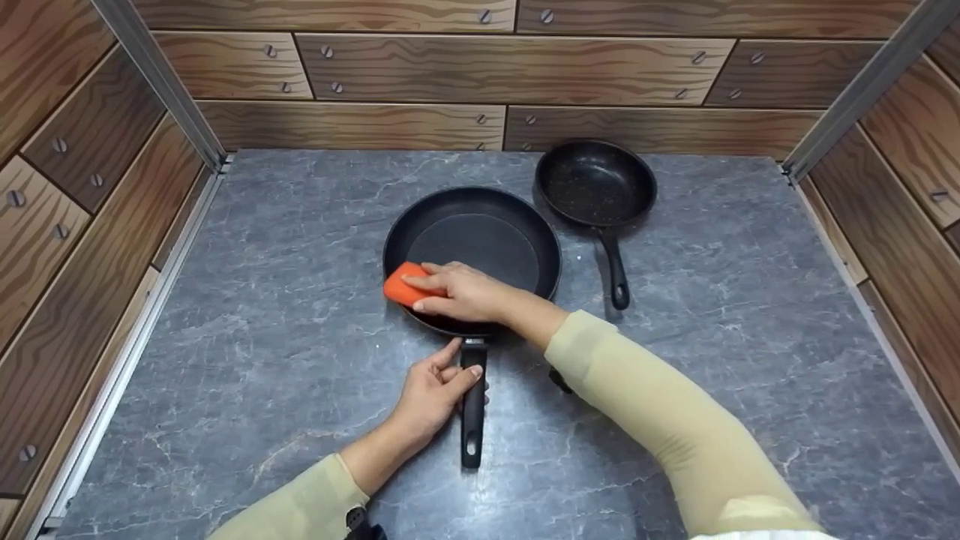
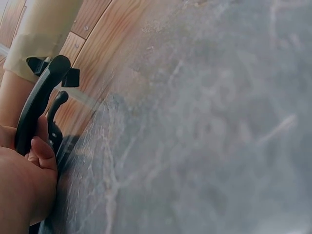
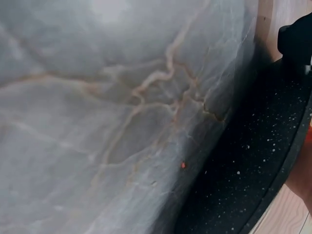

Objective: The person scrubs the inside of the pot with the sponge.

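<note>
A large black frying pan [image 1: 480, 240] lies on the grey table, its handle [image 1: 472, 427] pointing toward me. Near the pan's end of that handle my left hand [image 1: 431, 394] grips it, thumb on top and fingertips showing on the far side. My right hand [image 1: 465, 292] holds an orange sponge [image 1: 401, 283] against the pan's near-left inner wall and rim. In the left wrist view, the hand [image 2: 27, 180] wraps the black handle [image 2: 36, 105]. The right wrist view shows the pan's speckled outer wall [image 3: 243, 161]; only a bit of the hand [image 3: 301, 183] appears behind its rim.
A smaller dark frying pan [image 1: 596, 184] stands at the back right, close to the large pan, its handle [image 1: 616, 274] toward me. Wood-patterned panels [image 1: 510, 71] enclose the marbled grey tabletop [image 1: 262, 300] at the back and both sides.
</note>
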Demonstrator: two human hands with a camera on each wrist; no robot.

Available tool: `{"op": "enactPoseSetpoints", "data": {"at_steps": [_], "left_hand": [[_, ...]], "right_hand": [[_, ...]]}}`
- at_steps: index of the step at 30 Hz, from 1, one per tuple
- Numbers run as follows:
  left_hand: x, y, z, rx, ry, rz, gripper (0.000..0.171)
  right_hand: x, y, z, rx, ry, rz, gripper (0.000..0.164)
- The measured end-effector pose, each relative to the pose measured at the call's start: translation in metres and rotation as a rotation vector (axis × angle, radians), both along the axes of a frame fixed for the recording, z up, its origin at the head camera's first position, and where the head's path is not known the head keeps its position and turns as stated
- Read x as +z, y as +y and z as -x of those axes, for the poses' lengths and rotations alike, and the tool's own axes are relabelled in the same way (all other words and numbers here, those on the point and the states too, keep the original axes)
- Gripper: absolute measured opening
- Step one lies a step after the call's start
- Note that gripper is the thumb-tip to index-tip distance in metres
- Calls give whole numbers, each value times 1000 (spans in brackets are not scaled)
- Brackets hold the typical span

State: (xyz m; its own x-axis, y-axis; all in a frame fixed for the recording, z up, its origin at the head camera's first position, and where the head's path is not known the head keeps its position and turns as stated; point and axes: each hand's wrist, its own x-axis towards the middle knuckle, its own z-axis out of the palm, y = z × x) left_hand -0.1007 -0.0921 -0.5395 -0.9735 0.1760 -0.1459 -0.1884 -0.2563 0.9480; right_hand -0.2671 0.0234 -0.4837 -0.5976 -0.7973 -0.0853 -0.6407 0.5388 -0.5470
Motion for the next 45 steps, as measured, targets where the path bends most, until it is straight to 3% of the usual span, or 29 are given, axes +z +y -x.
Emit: {"op": "enactPoseSetpoints", "data": {"at_steps": [12,18,38,45], "left_hand": [[0,2,-1,21,8,4,79],[0,1,-1,24,9,0,79],[-2,3,0,12,1,-41,79],[-1,2,-1,28,11,-57,80]], "right_hand": [[-2,-12,19,-31,14,3,59],[-4,-15,24,-58,34,-49,60],[-14,-20,47,51,494,-204,58],[-12,-23,53,22,559,-269,56]]}}
